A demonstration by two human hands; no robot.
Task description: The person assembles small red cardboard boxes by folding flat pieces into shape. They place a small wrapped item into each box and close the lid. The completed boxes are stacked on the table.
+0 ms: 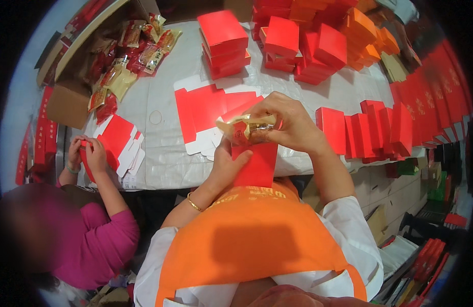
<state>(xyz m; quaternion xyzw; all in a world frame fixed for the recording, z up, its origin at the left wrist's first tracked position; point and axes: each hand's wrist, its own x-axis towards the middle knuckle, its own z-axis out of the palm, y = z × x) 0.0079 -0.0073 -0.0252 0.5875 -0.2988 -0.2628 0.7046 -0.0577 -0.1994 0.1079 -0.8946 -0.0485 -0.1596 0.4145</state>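
My right hand (292, 122) pinches a wrapped snack packet (242, 131) in clear and gold film with a red label. The packet is over the top end of a red paper box (258, 165), which stands close to my orange apron. My left hand (227, 168) is closed around the left side of that box, thumb across its face. Whether the packet's lower end is inside the box is hidden by my fingers and the wrapper. Just beyond my hands lie flat red and white box blanks (203, 110), overlapping on the table.
A cardboard carton (67, 105) with several wrapped packets (121, 77) spilling out is at the far left. Red boxes (222, 30) are stacked at the back, orange ones (360, 29) beside them. More red boxes (330, 130) stand right. At left, another person's hands (89, 153) hold a red box.
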